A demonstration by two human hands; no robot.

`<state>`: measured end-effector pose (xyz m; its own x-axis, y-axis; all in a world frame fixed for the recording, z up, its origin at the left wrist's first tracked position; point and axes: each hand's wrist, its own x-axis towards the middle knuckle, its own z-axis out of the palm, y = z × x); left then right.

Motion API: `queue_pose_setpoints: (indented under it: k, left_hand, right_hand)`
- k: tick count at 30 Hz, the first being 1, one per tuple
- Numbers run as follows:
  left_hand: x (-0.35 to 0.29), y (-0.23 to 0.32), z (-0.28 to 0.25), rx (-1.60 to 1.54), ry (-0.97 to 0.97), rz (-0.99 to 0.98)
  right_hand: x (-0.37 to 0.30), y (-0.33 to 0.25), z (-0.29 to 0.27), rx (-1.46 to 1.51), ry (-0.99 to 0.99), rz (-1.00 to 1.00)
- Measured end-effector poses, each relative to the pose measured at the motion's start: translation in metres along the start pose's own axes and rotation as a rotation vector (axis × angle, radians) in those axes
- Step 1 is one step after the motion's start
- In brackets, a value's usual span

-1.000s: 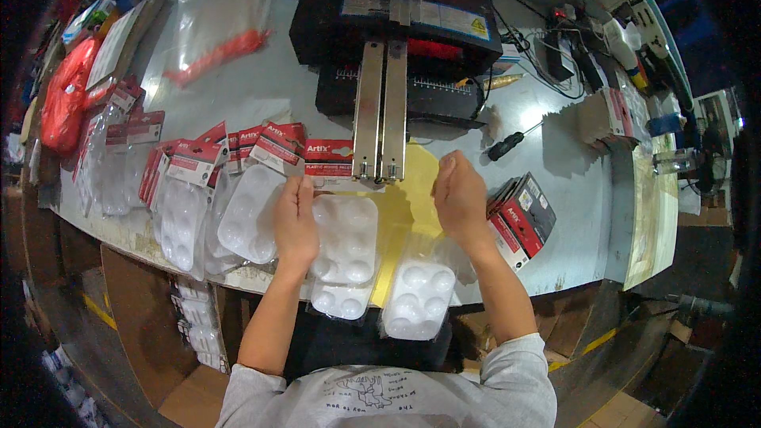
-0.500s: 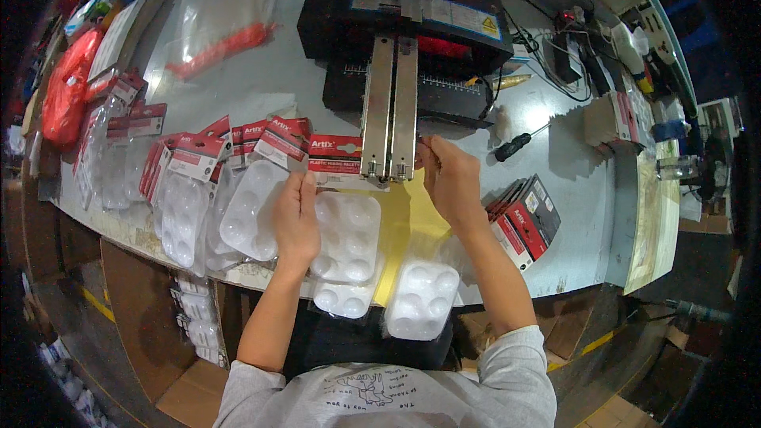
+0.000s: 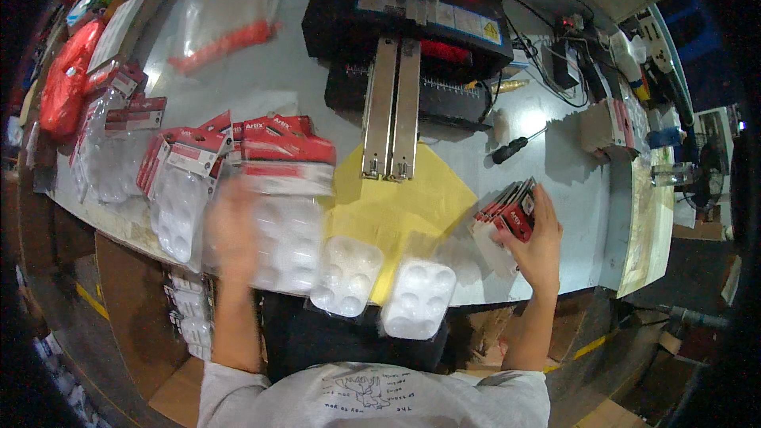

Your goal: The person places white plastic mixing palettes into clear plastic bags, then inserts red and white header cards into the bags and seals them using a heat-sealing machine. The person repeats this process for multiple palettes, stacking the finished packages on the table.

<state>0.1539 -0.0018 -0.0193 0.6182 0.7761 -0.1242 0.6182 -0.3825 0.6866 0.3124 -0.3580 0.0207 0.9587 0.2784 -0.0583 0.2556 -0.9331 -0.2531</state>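
Note:
My left hand (image 3: pixel 234 222), smeared by motion, is at the left side of a bagged white paint palette (image 3: pixel 289 242) with a red and white header card (image 3: pixel 287 168); its fingers cannot be made out. My right hand (image 3: pixel 541 244) closes round a leaning stack of red, black and white header cards (image 3: pixel 510 212), thumb on the near side and fingers along the far right edge. Two more white palettes lie at the table's front edge, one palette (image 3: pixel 346 276) left of the other palette (image 3: pixel 418 299).
A black machine (image 3: pixel 412 12) with a red display and two metal arms (image 3: pixel 392 111) stands over a yellow sheet (image 3: pixel 428 190). Carded palettes (image 3: pixel 178 206) pile up at left. A screwdriver (image 3: pixel 519 145), cables and another card stack (image 3: pixel 609 131) lie at right.
My left hand has moved left, and the carded palette has come away from under the metal arms with it. My right hand has gone from beside the arms to the header card stack.

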Motion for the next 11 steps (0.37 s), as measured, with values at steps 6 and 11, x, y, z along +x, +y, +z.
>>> queue_pose_setpoints:
  k: [6,11]
  left_hand:
    - [0.034,0.001,-0.052,0.513,0.685,0.601]
    - [-0.052,0.037,0.031,-0.142,-0.36,0.284]
  right_hand:
    - [-0.008,0.027,0.012,0.026,-0.047,-0.001]
    - [0.0,0.03,0.004,0.02,-0.112,0.059]
